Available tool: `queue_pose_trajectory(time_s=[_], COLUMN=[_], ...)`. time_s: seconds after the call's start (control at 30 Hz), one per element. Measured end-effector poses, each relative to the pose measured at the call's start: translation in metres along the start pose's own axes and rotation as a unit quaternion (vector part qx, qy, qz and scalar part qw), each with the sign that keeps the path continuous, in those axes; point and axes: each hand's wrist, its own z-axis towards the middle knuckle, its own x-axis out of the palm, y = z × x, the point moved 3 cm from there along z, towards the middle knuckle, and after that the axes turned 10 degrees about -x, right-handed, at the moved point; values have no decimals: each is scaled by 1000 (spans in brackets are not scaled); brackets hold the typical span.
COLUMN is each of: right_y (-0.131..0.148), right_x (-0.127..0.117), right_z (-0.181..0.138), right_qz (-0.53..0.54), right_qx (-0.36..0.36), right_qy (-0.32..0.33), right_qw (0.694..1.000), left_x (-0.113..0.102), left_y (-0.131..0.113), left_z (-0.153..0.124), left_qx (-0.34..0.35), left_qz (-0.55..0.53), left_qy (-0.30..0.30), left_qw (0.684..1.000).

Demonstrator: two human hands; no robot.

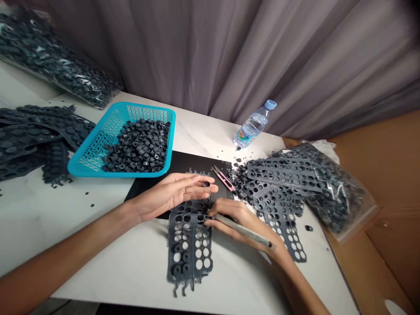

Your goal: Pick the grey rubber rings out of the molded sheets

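Observation:
My left hand point(179, 192) reaches over a perforated black rubber sheet point(190, 249), fingers nearly straight. A small black rubber ring point(206, 184) sits between its fingertips. My right hand point(238, 216) is closed around a slim grey pen-like stick point(246, 231), whose front end is at the sheet's holes. Fingers of that hand are pinched near another small black ring at the tip, partly hidden. Several round plugs remain in the sheet's lower left holes; many other holes are open. Beneath the sheet's far end lies a black mat point(144, 188).
A blue basket point(82, 170) holds many black rings. Pink thread snips point(223, 178) lie beside loose pieces. More punched sheets point(282, 175) and a filled plastic bag point(341, 197) are at right. A water bottle point(254, 127) stands behind; another bag point(55, 57) and sheets point(33, 135) are left.

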Motion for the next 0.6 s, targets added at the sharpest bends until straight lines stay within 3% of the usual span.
queue_pose_trajectory(time_s=[0.2, 0.4, 0.47, 0.53, 0.6], right_y=[11, 6, 3, -3, -12], right_x=[-29, -80, -100, -119, -131], right_z=[-9, -48, -69, -90, -106], right_qz=[57, 63, 23, -56, -157], right_qx=[18, 47, 43, 80, 153], right_qy=[-13, -204, -349, -488, -536], right_qw=[998, 976, 936, 867, 816], left_x=[0, 0, 1, 2, 1], left_y=[-4, -8, -9, -9, -9], left_z=[-3, -7, -7, -7, -7], left_qx=[7, 13, 11, 11, 12], left_qz=[-5, -28, -32, -36, -39], left_qy=[7, 8, 6, 5, 6], left_qw=[1000, 999, 999, 999, 999])
